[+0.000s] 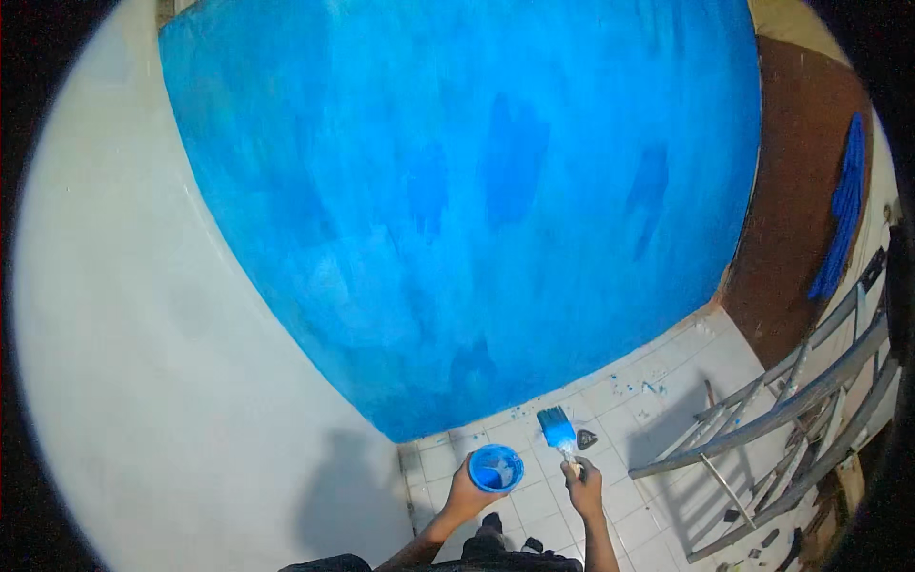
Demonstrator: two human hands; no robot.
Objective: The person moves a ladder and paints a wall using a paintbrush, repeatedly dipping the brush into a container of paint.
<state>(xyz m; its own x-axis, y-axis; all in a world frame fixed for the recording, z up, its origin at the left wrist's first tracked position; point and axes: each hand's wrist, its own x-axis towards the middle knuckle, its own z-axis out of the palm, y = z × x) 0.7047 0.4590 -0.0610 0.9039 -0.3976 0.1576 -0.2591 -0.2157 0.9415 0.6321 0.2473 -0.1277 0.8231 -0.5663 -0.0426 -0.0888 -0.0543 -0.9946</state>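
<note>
Blue wall [572,267] is filling the background; right fingers [570,471] are wrapping round the paintbrush [559,432], its long axis running forward-left toward that wall, while left fingers [466,473] are clasping the paint cup [496,449] alongside.

No text, label, brand, number or sign can be read anywhere in view
</note>
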